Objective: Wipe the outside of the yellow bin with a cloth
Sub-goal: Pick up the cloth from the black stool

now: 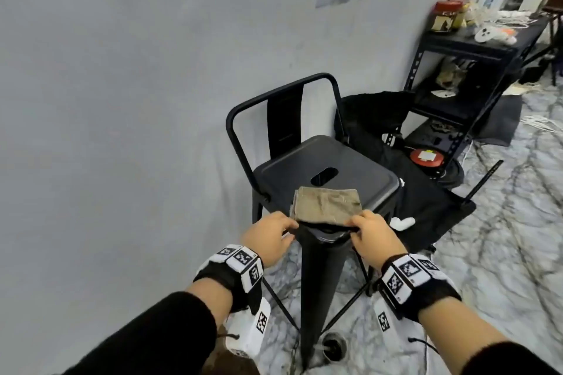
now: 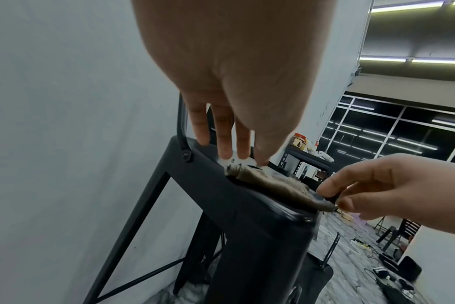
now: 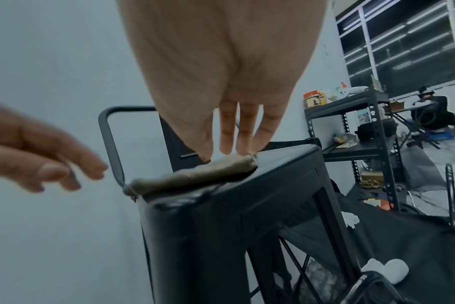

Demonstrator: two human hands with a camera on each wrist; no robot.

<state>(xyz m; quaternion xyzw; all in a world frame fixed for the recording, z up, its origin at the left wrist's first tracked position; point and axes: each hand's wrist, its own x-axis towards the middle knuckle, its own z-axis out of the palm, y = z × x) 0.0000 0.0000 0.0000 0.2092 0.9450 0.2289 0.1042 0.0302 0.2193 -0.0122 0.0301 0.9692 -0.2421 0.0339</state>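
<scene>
A folded tan cloth (image 1: 326, 202) lies on the near corner of a black metal stool seat (image 1: 359, 173), slightly overhanging its edge. My right hand (image 1: 358, 225) pinches the cloth's near right corner, fingers on top and thumb under the edge; the left wrist view shows this pinch (image 2: 333, 197). My left hand (image 1: 289, 230) has straight fingers, their tips at the cloth's left corner (image 2: 237, 158). In the right wrist view my right fingertips (image 3: 226, 148) rest on the cloth (image 3: 195, 174). No yellow bin is in any view.
The stool's backrest (image 1: 283, 91) stands against a grey wall on the left. A black shelf rack (image 1: 475, 49) with a jar and clutter stands at the right. Black fabric (image 1: 426, 192) covers the marble-patterned floor behind the stool. A floor drain (image 1: 335, 344) sits below.
</scene>
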